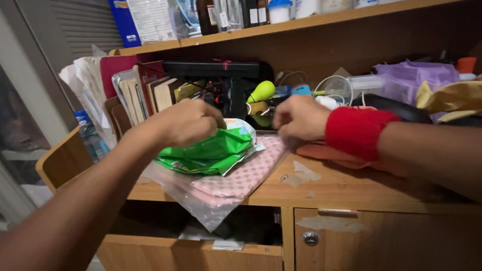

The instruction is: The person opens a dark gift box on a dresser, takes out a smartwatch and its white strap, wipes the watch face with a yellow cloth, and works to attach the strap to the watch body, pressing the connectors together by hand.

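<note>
My left hand [188, 122] pinches the green packet [211, 150] atop the clear bag [221, 193] overhanging the tabletop's [321, 188] front edge, while my right hand [299, 118] grips the bag's far end.

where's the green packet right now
In the head view the green packet lies left of centre on the wooden desk, on top of a clear bag holding pink cloth, under the left hand.
</note>
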